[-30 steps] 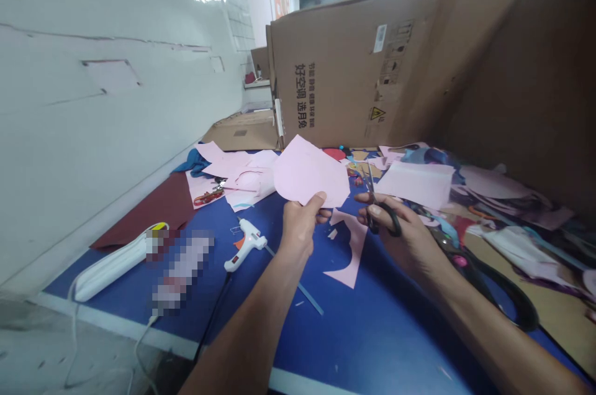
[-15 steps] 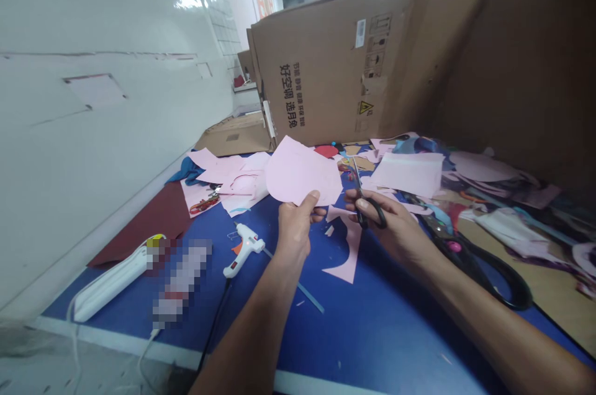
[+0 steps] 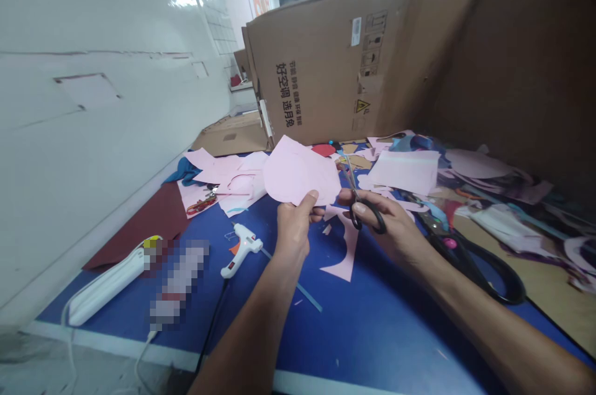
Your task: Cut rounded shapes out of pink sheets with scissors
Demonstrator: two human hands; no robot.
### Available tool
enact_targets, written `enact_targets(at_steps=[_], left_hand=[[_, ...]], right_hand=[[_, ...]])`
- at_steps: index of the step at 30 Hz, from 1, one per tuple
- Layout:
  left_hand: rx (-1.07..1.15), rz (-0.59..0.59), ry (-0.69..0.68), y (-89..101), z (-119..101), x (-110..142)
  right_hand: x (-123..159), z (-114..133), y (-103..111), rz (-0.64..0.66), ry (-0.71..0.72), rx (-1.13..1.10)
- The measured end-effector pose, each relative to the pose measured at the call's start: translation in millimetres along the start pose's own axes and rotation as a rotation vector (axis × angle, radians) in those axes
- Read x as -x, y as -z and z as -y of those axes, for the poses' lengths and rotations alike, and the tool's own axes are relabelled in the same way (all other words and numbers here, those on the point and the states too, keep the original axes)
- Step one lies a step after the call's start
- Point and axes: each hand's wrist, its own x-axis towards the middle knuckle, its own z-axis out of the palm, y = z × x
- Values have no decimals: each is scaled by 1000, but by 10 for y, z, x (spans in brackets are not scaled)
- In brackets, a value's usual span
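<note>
Since the earlier frame: right hand (image 3: 388,221) and scissors (image 3: 354,190) moved in toward the pink sheet (image 3: 300,171), gap narrower, blades look more spread; the view shifted slightly too.

Key relation: sheet sits mid-frame, immediately left of the right fingertips; its long axis slants upper left to lower right. Scissor blades aim up-frame, just beside its right edge; blade contact, can't tell. Left hand (image 3: 294,230) is nearer, pinching the bottom edge, thumb on top, fingers underneath. Right fingers curl round the scissor handles; can't tell how far they go through the loops.

Materials: sheet thin, matte, fairly stiff, pointed top, rounded left side. Scissors: metal blades, black handles. Curved pink offcut (image 3: 350,252) flat on smooth blue tabletop (image 3: 367,333), lower centre. White plastic glue gun (image 3: 244,246), left of centre. Brown corrugated box (image 3: 326,72) behind.
</note>
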Motion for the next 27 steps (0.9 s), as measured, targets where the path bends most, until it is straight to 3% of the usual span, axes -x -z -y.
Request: enact_targets(at_steps=[7,15,27], left_hand=[[17,2,1,0,-18,-1],[37,-22,-10,27,-66,-35],[58,-40,-5,54,-161,-54]], right_hand=[[-25,-30,34,-115,-17,95],[-25,60,-5,-139,-88,317],[-12,-80,-1,155,-114,191]])
